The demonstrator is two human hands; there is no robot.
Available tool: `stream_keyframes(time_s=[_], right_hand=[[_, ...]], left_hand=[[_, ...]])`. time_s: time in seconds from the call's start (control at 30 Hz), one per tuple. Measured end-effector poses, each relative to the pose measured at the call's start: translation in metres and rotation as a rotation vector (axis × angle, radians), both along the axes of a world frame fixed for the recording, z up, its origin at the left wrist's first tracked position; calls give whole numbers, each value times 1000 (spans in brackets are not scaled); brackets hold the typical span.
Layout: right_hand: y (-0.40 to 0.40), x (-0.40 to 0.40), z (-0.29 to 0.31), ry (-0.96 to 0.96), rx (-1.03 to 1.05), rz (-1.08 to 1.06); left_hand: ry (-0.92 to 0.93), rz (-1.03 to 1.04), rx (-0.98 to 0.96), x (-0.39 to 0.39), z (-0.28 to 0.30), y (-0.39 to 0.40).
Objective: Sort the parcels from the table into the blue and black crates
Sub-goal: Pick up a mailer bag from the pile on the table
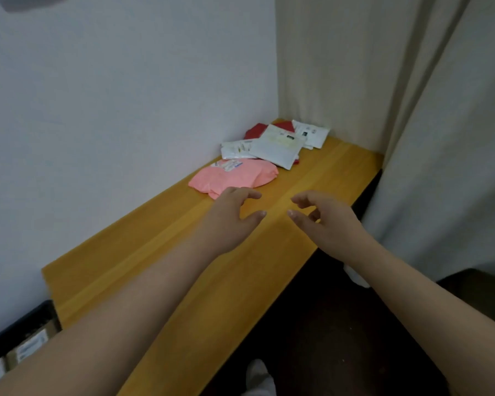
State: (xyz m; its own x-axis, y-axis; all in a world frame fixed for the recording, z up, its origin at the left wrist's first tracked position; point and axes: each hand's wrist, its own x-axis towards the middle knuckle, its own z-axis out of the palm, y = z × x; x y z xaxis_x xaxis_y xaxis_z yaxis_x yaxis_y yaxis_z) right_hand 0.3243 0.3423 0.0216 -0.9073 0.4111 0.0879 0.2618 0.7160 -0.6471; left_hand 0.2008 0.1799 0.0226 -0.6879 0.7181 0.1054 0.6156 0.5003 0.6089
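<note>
Two hands over a yellow table [160, 252], both bare, both holding nothing. Head view only, so no second angle to check against.

Left hand [229, 221] at about 11 o'clock of frame centre, fingers loosely curled and apart, fingertips just short of or barely at the near edge of the pink parcel [235, 175] (contact impossible to confirm). Right hand [323, 221] at 1 o'clock, fingers likewise loose and spread, hovering above bare wood.

Beyond the pink parcel, toward 12 o'clock in the corner: a large white parcel [277, 147] lying atop a smaller white parcel [236, 148], a red parcel [257, 130] mostly buried beneath, another white parcel [312, 132] farthest back by the curtain [412, 110].

At 8 o'clock, below the table end, a dark crate [20, 327] partly visible, with labelled boxes inside. No blue crate in sight.

Risks, as a judgement:
- Slippery, soft pink bag; a one-handed pinch at the edge likely to let it sag or slide out.
- Dragging it probably disturbs the overlapping pile behind.
- Label small and blurred; easy mis-sort into the wrong crate.
- Blue crate out of view; blind drop possible.
</note>
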Motion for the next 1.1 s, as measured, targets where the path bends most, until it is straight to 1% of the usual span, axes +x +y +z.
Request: stream_keyframes(time_s=[0.2, 0.37, 0.47, 0.57, 0.67, 0.87, 1.0, 1.1], right_hand=[[55, -66, -2, 13, -12, -21], [99, -107, -10, -21, -18, -17], [118, -126, -19, -52, -62, -26], [133, -148, -30, -76, -100, 9], [152, -177, -44, -111, -142, 48], [200, -251, -85, -202, -234, 166], [233, -310, -110, -243, -331, 231], [247, -349, -136, -278, -336, 251]], left_hand=[[21, 17, 35, -61, 7, 59], [-54, 30, -32, -107, 1, 91], [-67, 53, -42, -132, -1, 104], [-101, 99, -57, -154, -11, 112], [-158, 183, -60, -173, -32, 120], [-294, 413, -142, -209, -72, 130], [-351, 611, -110, -237, -87, 149], [-396, 727, -70, -246, -104, 166]])
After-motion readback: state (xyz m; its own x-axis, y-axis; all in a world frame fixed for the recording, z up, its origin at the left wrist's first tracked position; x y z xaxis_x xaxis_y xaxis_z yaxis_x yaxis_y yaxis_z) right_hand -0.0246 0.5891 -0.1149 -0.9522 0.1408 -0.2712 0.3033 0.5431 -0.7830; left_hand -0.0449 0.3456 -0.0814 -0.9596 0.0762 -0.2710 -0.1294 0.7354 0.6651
